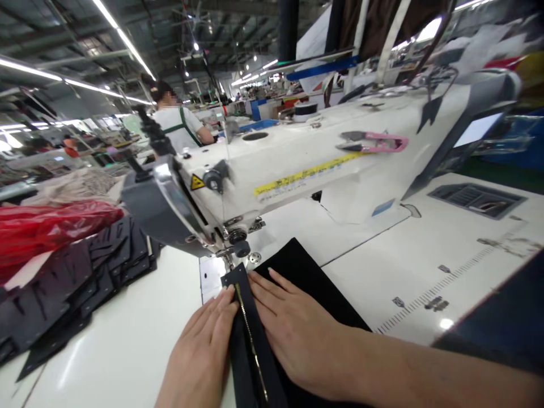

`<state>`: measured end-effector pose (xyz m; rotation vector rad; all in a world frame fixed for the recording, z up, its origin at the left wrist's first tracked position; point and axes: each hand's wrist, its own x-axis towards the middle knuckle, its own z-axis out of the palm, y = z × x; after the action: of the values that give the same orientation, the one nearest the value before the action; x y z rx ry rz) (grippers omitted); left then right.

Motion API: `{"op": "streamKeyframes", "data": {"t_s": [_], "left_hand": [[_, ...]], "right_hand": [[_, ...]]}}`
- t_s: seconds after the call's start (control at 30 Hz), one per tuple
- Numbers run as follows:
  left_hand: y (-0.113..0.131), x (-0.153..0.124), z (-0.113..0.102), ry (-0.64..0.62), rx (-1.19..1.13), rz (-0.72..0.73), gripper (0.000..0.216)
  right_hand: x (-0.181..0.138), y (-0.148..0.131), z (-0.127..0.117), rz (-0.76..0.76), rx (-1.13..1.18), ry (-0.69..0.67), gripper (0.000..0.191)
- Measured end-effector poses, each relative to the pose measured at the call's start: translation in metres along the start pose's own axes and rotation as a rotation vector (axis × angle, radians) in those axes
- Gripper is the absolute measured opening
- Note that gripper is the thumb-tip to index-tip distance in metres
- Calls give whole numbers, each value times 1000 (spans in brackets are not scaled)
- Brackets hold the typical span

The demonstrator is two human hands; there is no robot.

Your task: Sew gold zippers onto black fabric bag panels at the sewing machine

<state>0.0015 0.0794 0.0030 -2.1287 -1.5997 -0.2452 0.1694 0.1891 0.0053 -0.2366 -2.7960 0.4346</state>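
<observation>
- Noted white table across the whole lower view, with printed ruler marks at 3 o'clock from the hands.
- Found white sewing machine standing on it, arm running from 2 o'clock towards its head at 12 o'clock.
- Recorded stack of dark cut pieces at 9 o'clock, well apart from the hands.
- Logged red plastic bag lying against the far side of that stack, at 10 o'clock.
- Found black fabric flat on the table under both hands, far corner reaching 1 o'clock beside the machine base.
- Observed right hand open, palm down, fingers straight, pressed on the fabric just right of the zipper.
- Observed left hand open and flat likewise, fingertips on the fabric strip just left of the zipper; hands apart, not touching.
- Traced gold-toothed zipper running 6 to 12 o'clock between the two hands, far end near the presser foot.
- Spotted pink thread snips lying on top of the machine arm, at 1 o'clock.
</observation>
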Motion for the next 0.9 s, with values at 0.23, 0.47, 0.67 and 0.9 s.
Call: {"op": "streamKeyframes", "data": {"t_s": [0.23, 0.47, 0.67, 0.9], "left_hand": [[6, -1, 0, 70, -53, -110, 34], [0, 5, 7, 100, -124, -123, 33], [-15, 15, 17, 58, -157, -105, 31], [-21, 16, 25, 62, -154, -112, 31]], "right_hand": [[2, 0, 6, -43, -115, 16, 55], [12, 9, 10, -101, -207, -3, 57], [27, 22, 9, -107, -208, 18, 57], [33, 28, 8, -139, -219, 10, 57]]}}
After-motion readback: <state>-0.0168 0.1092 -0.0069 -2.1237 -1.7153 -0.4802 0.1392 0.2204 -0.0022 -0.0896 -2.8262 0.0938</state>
